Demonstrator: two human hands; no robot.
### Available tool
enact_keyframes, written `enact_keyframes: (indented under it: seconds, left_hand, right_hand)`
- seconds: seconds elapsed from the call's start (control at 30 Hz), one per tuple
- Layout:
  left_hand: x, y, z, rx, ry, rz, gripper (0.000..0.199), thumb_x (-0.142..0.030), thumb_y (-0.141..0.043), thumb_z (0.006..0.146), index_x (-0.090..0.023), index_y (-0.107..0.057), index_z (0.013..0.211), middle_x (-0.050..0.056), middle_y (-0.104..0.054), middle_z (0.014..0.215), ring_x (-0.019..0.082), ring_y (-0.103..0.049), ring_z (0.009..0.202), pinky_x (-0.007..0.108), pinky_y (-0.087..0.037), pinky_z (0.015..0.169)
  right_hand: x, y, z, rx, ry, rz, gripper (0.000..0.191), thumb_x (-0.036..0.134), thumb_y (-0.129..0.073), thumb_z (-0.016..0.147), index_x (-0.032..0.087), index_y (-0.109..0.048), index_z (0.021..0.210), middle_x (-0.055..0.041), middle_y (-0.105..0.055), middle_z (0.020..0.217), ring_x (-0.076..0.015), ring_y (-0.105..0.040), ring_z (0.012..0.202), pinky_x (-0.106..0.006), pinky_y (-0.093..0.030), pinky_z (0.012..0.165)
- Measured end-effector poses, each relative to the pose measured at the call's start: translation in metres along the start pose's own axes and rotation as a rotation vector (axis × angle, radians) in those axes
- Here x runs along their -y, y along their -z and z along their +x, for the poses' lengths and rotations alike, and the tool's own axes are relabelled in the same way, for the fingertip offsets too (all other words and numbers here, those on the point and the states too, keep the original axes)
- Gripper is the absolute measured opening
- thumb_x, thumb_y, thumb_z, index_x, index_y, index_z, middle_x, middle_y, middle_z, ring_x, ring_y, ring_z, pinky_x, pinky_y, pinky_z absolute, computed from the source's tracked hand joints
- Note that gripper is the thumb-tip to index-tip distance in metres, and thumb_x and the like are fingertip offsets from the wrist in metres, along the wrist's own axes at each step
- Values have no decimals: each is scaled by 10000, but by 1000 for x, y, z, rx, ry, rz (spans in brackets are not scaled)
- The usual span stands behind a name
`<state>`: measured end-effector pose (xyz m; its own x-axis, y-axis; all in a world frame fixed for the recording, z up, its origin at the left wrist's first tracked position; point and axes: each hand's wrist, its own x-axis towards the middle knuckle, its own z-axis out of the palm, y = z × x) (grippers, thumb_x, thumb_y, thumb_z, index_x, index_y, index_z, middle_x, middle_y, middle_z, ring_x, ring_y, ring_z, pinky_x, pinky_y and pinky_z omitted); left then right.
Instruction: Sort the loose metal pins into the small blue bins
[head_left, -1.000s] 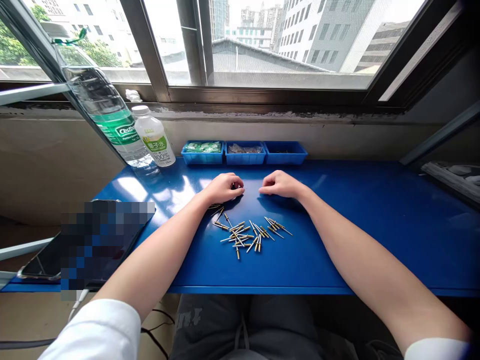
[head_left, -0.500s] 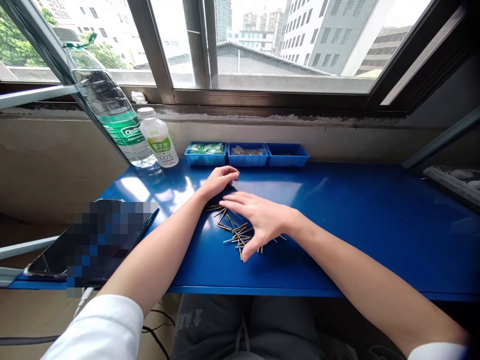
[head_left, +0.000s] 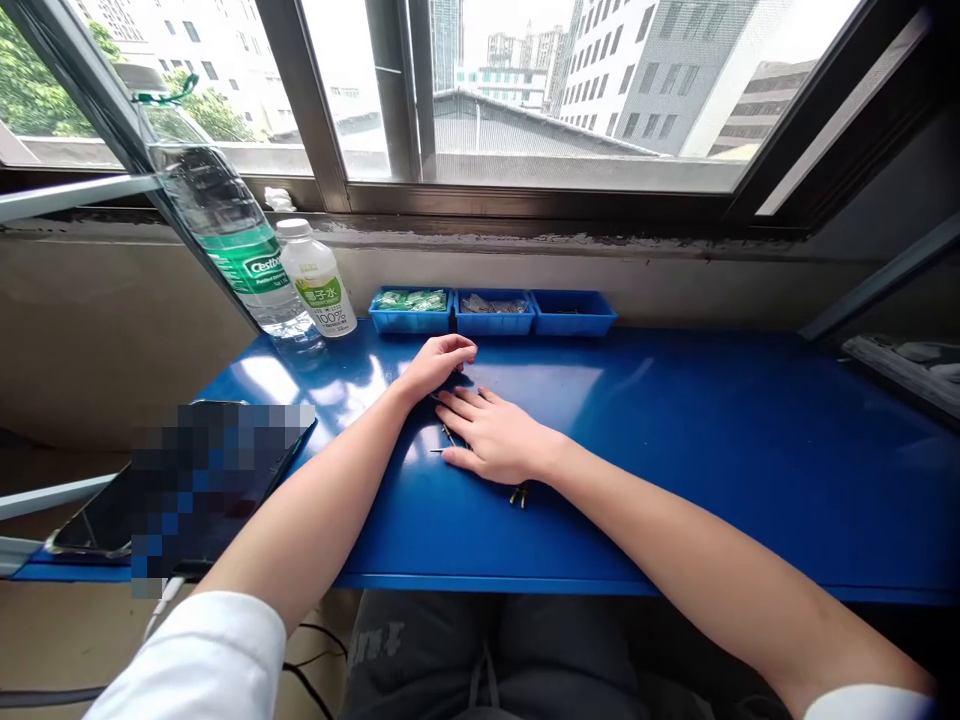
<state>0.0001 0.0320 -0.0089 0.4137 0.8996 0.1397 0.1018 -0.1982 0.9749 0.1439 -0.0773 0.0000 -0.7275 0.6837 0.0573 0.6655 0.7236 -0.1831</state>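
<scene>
My right hand (head_left: 495, 437) lies flat, palm down, fingers stretched out, over a pile of small metal pins (head_left: 519, 495). The pins have thin silver stems and dark and brass-coloured bodies, like blind rivets. Only a few of them show, beside the thumb and below the palm; the hand covers the rest. Just beyond it, my left hand (head_left: 441, 364) rests on the blue table (head_left: 675, 450) with its fingers curled and the thumb against them. Whatever those fingers may hold is hidden.
Three blue bins stand along the wall: one with green packets (head_left: 412, 300), one with clear bags (head_left: 495, 304), one with a few dark bits (head_left: 574, 312). At left are a large water bottle (head_left: 240, 245), a white bottle (head_left: 319, 280) and a dark tablet-like device (head_left: 225, 480).
My right hand has come down from above the pins and flattened over them, hiding most of the pile. My left hand has stayed in place, fingers curled.
</scene>
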Motion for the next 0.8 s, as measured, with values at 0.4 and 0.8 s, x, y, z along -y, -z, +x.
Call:
enact_keyframes:
  seconds: [0.4, 0.8]
  left_hand:
    - [0, 0, 1, -79, -17, 44, 303, -413, -646, 718, -137, -654, 844, 20, -648, 741, 119, -547, 641, 262, -437, 646]
    - [-62, -99, -67, 538, -935, 824, 471, -455, -456, 898, -162, -579, 1246, 111, -598, 1289, 243, -513, 1230, 382, -400, 1040]
  right_hand:
    - [-51, -6, 6, -244, -28, 251, 441, 335, -388, 946, 131, -579, 1287, -116, -492, 1397, -243, -415, 1339, -414, -302, 1143]
    - [-141, 11, -18, -871, -613, 977, 614, 703, -482, 781, 151, -697, 942, -113, -720, 996, -231, -666, 953, -328, -527, 743]
